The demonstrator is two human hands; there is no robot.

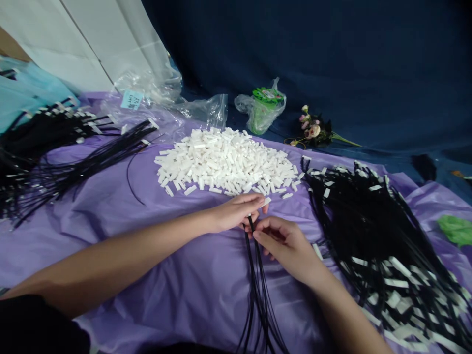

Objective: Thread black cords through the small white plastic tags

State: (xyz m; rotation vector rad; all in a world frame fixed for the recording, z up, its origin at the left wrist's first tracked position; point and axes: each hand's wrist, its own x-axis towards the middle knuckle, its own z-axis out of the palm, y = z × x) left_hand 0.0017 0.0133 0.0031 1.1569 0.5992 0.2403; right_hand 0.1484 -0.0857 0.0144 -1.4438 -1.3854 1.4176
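Far to the left of a broad heap of small, white, oblong pieces (pixel 224 162), a pale blue plastic bag (pixel 40 86) is seen, with a thick bundle of thin black cords tipped in white (pixel 70 169) spread out in front of it. Just behind the heap's left side, a crumpled clear plastic bag (pixel 155 110) is laid, and a light blue handwritten label (pixel 132 99) is shown on it. The heap itself is borne by a wrinkled purple plastic sheet (pixel 177 295). Just in front of the heap, a single white oblong piece (pixel 267 201) is pinched between the nearly flat thumb and forefinger of the left hand (pixel 238 212); its lower fingers are curled in beside a few loose black strands (pixel 258 290), which are left hanging forward, away from the heap. Those strands are gripped near their upper ends by the right hand (pixel 282 241), whose thumb and forefinger are brought together while the other fingers are bent. Behind the heap, a green tub (pixel 262 110) is wrapped in clear film, and a sprig of pink artificial flowers (pixel 313 130) is placed farther right. To the heap's right, a large mass of black, white-ended cords (pixel 365 211) is piled.
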